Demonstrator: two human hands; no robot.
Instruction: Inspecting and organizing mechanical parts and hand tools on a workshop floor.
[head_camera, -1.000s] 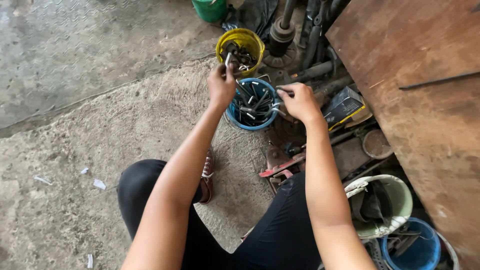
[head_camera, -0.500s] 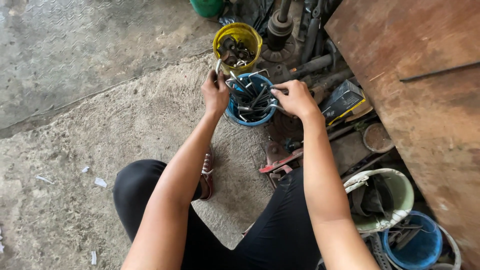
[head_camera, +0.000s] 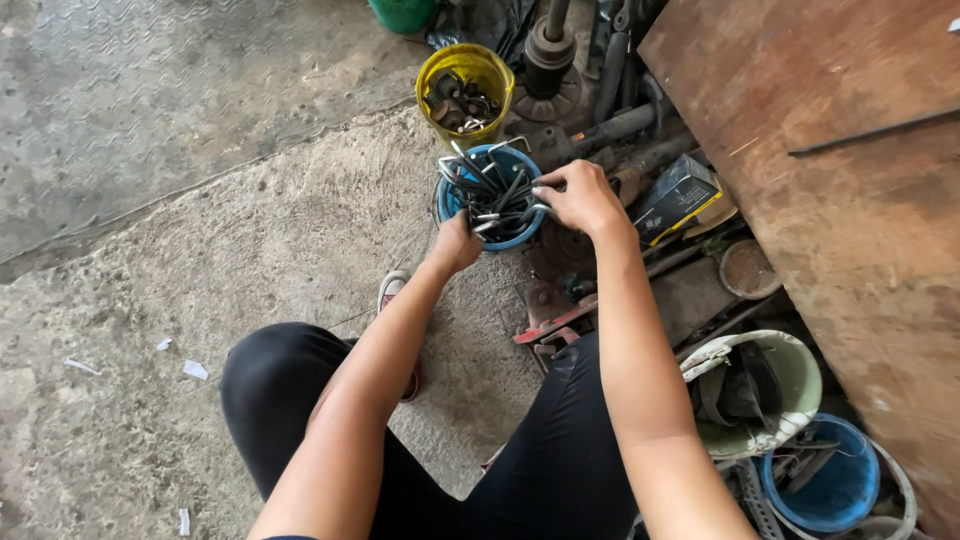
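Observation:
A blue can (head_camera: 452, 197) full of several metal hex keys and bent rods (head_camera: 492, 192) stands on the concrete floor. My left hand (head_camera: 457, 243) grips the can's near left side. My right hand (head_camera: 581, 196) is at its right rim, fingers pinching one of the metal keys. Just behind it stands a yellow can (head_camera: 470, 68) holding dark metal parts.
A rusty brown panel (head_camera: 850, 180) fills the right side. Below it are a pale green bucket (head_camera: 790, 370) with straps, a blue bucket (head_camera: 830, 490), a black box (head_camera: 680, 195), a red tool (head_camera: 548, 325) and metal shafts (head_camera: 550, 50). My knees are bent over the floor.
My left hand dropped from the can's top rim to its near left side. My right hand stayed at the right rim among the keys. The view shifted slightly.

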